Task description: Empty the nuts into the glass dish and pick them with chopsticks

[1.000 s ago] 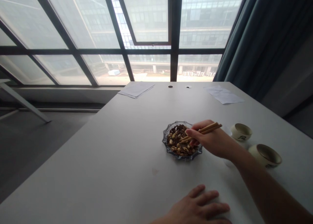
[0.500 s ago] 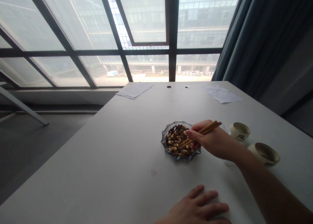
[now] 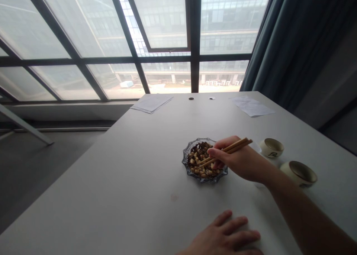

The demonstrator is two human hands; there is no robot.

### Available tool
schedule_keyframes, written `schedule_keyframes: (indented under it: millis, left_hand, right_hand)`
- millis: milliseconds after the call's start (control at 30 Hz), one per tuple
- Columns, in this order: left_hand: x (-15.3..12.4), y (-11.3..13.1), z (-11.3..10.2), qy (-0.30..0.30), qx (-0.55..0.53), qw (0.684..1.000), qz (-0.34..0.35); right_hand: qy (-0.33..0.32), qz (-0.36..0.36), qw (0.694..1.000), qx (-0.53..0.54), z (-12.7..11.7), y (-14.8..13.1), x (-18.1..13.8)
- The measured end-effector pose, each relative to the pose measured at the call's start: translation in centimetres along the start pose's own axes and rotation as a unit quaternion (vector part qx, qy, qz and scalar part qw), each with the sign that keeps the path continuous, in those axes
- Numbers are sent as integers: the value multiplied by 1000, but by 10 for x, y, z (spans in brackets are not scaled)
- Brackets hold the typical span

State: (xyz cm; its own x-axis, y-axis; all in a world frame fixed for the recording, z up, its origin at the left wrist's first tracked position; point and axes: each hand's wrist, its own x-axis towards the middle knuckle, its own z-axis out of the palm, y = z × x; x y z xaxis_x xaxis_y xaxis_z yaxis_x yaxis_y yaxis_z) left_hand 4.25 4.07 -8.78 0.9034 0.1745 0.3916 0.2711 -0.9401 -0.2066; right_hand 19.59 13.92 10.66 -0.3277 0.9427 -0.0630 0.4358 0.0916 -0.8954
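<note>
My right hand (image 3: 232,154) is closed around a pair of wooden chopsticks (image 3: 237,146). Their tips reach down among the mixed nuts and seeds (image 3: 199,156), pale and brown pieces with dark seeds towards the back. These lie in a clear glass bowl (image 3: 185,165) with a scalloped rim. My right fingers hang over the bowl's right side and hide part of it. Whether the tips pinch a piece, I cannot tell. Nearer to me, my left hand (image 3: 225,234) rests on the white table (image 3: 125,195) with its fingers spread, holding nothing.
Two cream ceramic cups, a farther one (image 3: 272,148) and a nearer one (image 3: 298,174), stand right of the bowl. My right forearm partly covers something whitish beside them. Paper sheets (image 3: 152,103) lie at the far left, and another sheet (image 3: 252,106) at the far right.
The chopstick tips have shifted slightly left within the bowl, and my right hand moved a little with them. My left hand stays in place. The whole view has shifted slightly.
</note>
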Motion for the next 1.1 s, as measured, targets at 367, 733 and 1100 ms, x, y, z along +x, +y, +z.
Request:
schedule_keyframes:
  millis: [367,733,1100]
  left_hand:
    - [0,-1,-2,-6,1,1000,-1]
    - [0,0,-4,-8,1,1000,-1]
    - [-1,-3,-7,-14,-11,1000,3]
  right_hand:
    - [143,-32,977,-155,-29,-1,-8]
    - [129,-44,984,-115,-25,-3,-6]
    - [105,-31,987,-115,-26,1,-5]
